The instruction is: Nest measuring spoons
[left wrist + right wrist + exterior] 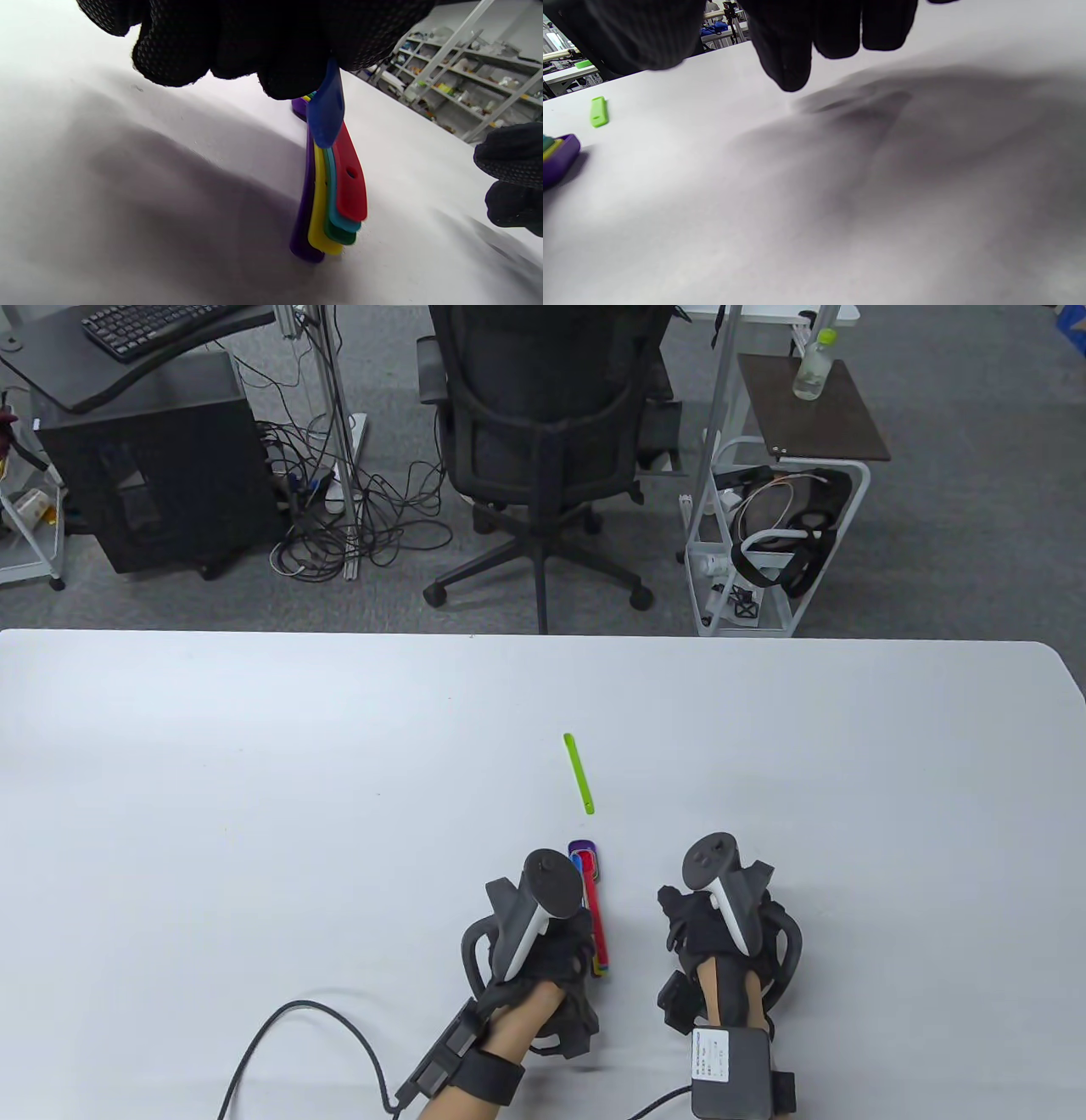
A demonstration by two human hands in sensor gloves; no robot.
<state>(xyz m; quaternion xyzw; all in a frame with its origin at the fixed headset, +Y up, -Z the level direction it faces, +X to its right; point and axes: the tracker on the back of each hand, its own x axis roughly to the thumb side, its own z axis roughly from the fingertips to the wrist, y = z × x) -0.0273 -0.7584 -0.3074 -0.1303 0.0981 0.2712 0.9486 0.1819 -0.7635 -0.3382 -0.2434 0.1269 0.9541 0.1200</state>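
A nested stack of measuring spoons (592, 903) lies on the white table (254, 780) between my hands, purple at the bottom, red on top. In the left wrist view the handles fan out: purple, yellow, green, teal, red (350, 182), with a blue one (326, 114) on top. My left hand (543, 937) holds the stack by its handles, fingers (237, 46) over them. A lime green spoon (579, 773) lies alone farther out; it also shows in the right wrist view (598, 111). My right hand (708, 916) is empty, fingers (785, 59) hanging just above the table.
The table's far edge (543, 636) faces an office chair (543, 449) and a white cart (776, 551). A black cable (339, 1035) runs across the table from my left wrist. The purple bowl end (560, 159) shows at the right wrist view's left edge.
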